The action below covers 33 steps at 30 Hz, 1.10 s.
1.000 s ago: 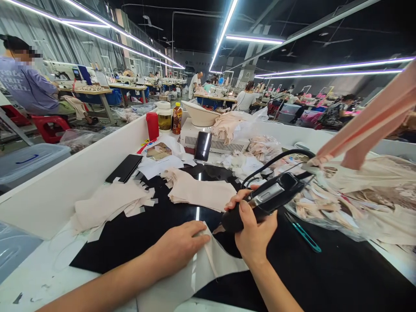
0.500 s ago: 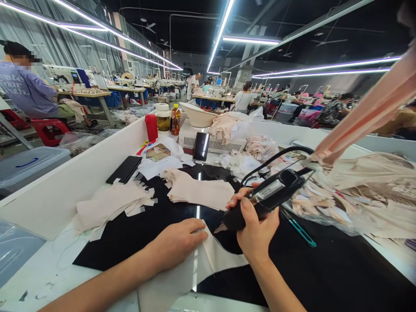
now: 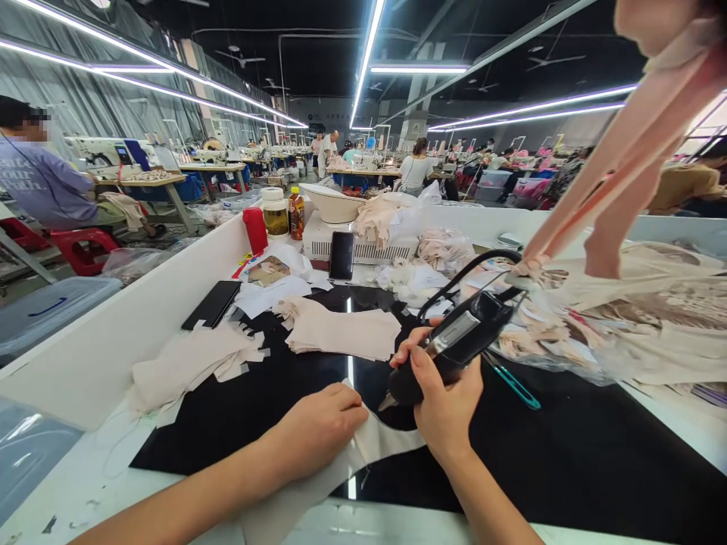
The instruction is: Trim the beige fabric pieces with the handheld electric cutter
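On the glossy black mat [image 3: 568, 469], your left hand [image 3: 318, 428] presses flat the pale beige fabric piece [image 3: 341, 469] while your right hand [image 3: 446, 405] grips the black corded cutter [image 3: 454, 344], tip at its edge; cut pieces [image 3: 341, 333] lie stacked beyond, so trimming looks partway.

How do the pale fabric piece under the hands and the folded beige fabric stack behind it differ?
The pale fabric piece lies flat as what looks like a single layer, pinned by the left hand, with the black corded hand tool in the right hand tipped at its edge. The folded beige fabric stack is several layers thick, farther back, untouched. Both rest on the black mat.
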Tool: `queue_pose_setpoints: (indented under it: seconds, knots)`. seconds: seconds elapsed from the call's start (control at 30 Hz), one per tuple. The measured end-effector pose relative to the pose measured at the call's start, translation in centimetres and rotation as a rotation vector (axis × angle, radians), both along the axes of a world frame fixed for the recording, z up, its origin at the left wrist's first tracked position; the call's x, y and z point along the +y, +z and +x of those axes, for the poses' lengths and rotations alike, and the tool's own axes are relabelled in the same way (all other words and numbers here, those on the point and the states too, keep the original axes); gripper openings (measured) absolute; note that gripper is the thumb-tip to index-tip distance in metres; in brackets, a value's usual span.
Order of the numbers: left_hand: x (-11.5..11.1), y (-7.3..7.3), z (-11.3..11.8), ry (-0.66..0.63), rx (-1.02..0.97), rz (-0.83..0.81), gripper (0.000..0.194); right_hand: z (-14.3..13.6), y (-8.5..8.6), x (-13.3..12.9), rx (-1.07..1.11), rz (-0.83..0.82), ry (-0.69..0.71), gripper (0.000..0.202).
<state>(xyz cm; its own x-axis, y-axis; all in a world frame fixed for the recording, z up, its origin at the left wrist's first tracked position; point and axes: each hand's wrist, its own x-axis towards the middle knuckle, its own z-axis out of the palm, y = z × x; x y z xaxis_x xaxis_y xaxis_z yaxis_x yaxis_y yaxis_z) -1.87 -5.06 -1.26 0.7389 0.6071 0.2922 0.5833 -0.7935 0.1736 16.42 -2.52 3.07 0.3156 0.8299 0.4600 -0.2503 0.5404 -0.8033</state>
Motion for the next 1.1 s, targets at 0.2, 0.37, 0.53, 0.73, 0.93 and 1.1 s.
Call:
queue_pose_setpoints:
  seconds: [0.2, 0.37, 0.53, 0.73, 0.93, 1.1]
  knots:
    - [-0.5, -0.2, -0.7, -0.025, -0.029, 0.024, 0.021, -0.6, -0.2, 0.2, -0.008, 0.017, 0.018, 0.033]
    - [-0.6, -0.2, -0.8, -0.027, -0.068, 0.007, 0.023, -1.0, -0.2, 0.2, -0.011, 0.037, 0.033, 0.03]
    - [-0.7, -0.3, -0.8, -0.035, -0.083, -0.011, 0.022, -1.1, -0.1, 0.1, -0.028, 0.034, 0.037, 0.031]
    - [-0.7, -0.5, -0.8, -0.022, -0.067, -0.033, 0.023, -1.1, -0.5, -0.1, -0.046, 0.031, 0.042, 0.032]
    - [-0.7, -0.3, -1.0, -0.023, -0.073, -0.039, 0.022, -0.8, 0.0, -0.3, -0.029, -0.001, 0.047, 0.031]
    - [-1.0, 0.5, -0.3, 0.003, -0.141, 0.01, 0.021, 1.0, 0.9, -1.2, 0.044, -0.011, 0.002, 0.035]
